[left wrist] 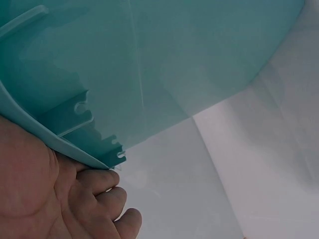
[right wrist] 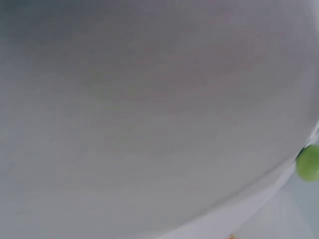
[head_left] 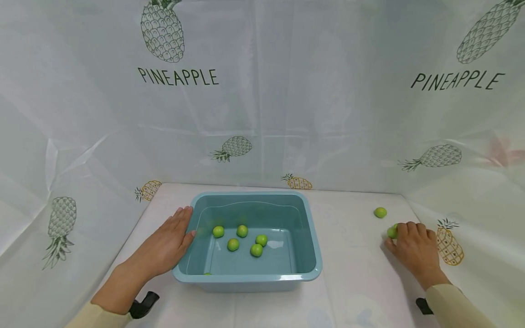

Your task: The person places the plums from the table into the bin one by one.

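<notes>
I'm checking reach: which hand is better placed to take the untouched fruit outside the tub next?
Probably the right hand: it's near that fruit, though touching another fruit. The left hand is across the tub, against its left rim.

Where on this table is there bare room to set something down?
White cloth lies bare between the blue basin and the right grip, and in front of the basin. It is crowded at the basin's left side, where the left grip rests, and around the right grip, with two green fruits.
</notes>
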### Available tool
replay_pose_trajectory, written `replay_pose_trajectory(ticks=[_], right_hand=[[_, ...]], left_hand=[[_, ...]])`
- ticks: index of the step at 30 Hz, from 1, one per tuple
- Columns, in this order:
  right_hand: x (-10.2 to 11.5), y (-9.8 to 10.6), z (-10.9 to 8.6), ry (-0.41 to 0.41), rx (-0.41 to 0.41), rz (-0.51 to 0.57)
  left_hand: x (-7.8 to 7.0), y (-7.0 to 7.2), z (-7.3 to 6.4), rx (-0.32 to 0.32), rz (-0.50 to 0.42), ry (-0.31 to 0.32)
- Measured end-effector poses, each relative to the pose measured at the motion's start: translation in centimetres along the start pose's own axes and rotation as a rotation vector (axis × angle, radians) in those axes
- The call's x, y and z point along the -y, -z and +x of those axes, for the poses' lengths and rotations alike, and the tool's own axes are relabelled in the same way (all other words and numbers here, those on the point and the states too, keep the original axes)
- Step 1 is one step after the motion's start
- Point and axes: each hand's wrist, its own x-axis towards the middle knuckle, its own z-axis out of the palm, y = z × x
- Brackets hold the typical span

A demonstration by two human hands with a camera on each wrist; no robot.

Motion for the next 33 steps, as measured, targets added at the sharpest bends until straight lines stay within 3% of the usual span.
replay_pose_trajectory(ticks=[6, 14, 19, 28, 33], right_hand=[[1.4, -0.3, 1.6, 0.117, -0.150, 0.035], [4.3, -0.3, 4.1, 0.239, -0.251, 0.053], [6.1, 0.7, 5.9, 0.302, -0.252, 0.074], [9.7, 3.6, 8.9, 0.380, -0.162, 0.104], [11.7, 5.3, 10.8, 0.457, -0.195, 0.099]], left_hand=[[0.0, 0.0, 0.0, -0.003, 0.008, 0.000], [0.0, 0.2, -0.1, -0.002, 0.048, -0.013], [0.0, 0.4, -0.1, 0.006, 0.069, -0.018], [-0.3, 0.7, 0.2, 0.020, 0.057, -0.029], [-0.4, 0.6, 0.3, 0.016, 0.061, -0.029]])
